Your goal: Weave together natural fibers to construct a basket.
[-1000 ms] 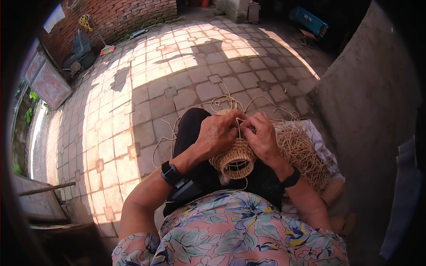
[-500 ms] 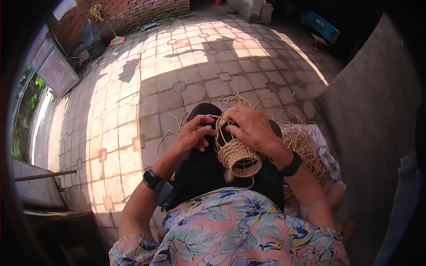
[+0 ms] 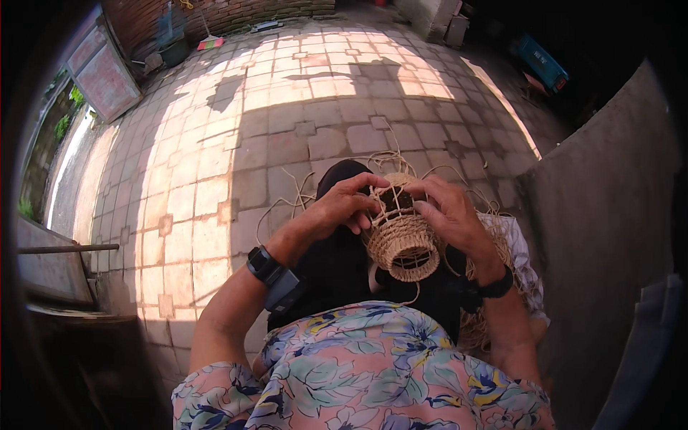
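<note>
A small round basket (image 3: pixel 403 240) of twisted tan cord rests on my lap, its open end with a bare frame inside tilted toward me. Bare frame rods span the gap between its dense woven band and the far woven end. My left hand (image 3: pixel 349 203) has its thumb and fingers curled against the left side of that gap. On the other side my right hand (image 3: pixel 449 215) grips the basket with bent fingers, partly hiding it. Loose cord ends (image 3: pixel 390 159) trail from the far end across the paving.
A heap of loose cord (image 3: pixel 474 326) lies on a white sack (image 3: pixel 527 259) by my right side. A grey wall (image 3: pixel 595 208) rises at the right. Ahead are paving stones (image 3: pixel 287 143), a blue box-like thing (image 3: pixel 542 63) and a broom (image 3: pixel 210 43).
Both hands and the basket have shifted right in the picture, as has the whole scene somewhat. My right hand has come off the top of the far end to its right side, uncovering the gap.
</note>
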The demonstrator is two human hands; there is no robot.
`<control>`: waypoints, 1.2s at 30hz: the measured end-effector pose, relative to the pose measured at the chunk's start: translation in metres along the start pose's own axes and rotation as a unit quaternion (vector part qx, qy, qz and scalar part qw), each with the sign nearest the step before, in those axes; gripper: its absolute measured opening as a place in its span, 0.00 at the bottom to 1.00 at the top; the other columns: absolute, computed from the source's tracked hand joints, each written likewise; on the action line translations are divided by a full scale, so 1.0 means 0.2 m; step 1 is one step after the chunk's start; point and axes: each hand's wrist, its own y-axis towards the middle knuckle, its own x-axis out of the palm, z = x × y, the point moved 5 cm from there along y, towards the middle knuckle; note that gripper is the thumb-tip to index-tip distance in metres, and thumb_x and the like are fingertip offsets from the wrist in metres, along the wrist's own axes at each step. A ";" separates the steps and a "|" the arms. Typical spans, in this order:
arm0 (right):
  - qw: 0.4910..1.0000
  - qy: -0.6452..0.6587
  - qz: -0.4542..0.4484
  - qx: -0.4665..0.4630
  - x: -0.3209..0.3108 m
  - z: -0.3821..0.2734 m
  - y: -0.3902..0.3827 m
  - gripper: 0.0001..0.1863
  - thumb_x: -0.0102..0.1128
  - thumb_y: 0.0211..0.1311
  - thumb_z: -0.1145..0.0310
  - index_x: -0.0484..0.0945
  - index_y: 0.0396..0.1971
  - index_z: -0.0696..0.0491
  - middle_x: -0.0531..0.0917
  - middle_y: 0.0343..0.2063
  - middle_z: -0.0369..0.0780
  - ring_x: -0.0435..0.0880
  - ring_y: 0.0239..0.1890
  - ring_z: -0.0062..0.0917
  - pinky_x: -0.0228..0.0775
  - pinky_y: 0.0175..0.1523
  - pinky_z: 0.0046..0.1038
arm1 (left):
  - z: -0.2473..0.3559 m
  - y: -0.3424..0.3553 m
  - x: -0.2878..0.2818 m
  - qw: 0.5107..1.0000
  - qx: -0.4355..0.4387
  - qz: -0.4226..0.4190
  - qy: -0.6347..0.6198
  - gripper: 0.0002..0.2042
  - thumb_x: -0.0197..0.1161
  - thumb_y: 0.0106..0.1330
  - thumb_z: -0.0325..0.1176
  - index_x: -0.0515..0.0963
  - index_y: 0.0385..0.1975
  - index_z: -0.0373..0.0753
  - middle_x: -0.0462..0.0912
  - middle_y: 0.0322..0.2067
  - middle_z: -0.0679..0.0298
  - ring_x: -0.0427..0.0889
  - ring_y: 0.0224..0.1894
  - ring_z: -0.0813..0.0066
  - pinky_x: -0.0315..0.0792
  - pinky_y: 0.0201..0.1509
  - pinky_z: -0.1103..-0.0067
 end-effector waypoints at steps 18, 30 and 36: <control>0.986 0.099 0.049 0.124 -0.05 0.11 -0.29 0.07 0.59 0.59 0.71 0.80 0.34 0.59 0.73 0.26 0.37 0.73 0.29 0.21 0.64 0.35 0.22 | 0.15 0.14 0.20 0.979 0.026 -0.189 0.076 0.19 0.52 0.63 0.22 0.70 0.55 0.39 0.72 0.20 0.73 0.67 0.18 0.90 0.63 0.20 0.90; 0.998 -0.017 0.059 0.026 -0.04 -0.08 -0.10 0.10 0.59 0.57 0.75 0.80 0.40 0.57 0.76 0.25 0.43 0.77 0.27 0.32 0.69 0.35 0.28 | 0.01 0.02 0.04 0.980 0.103 0.062 0.161 0.11 0.55 0.65 0.27 0.72 0.46 0.39 0.77 0.27 0.73 0.72 0.23 0.89 0.68 0.24 0.88; 0.999 -0.041 -0.019 -0.014 0.03 -0.09 -0.05 0.11 0.61 0.55 0.75 0.81 0.39 0.58 0.75 0.24 0.42 0.77 0.29 0.32 0.68 0.35 0.29 | 0.00 -0.03 0.10 0.996 0.069 -0.013 0.059 0.08 0.54 0.68 0.30 0.72 0.45 0.39 0.76 0.28 0.73 0.73 0.23 0.90 0.69 0.24 0.90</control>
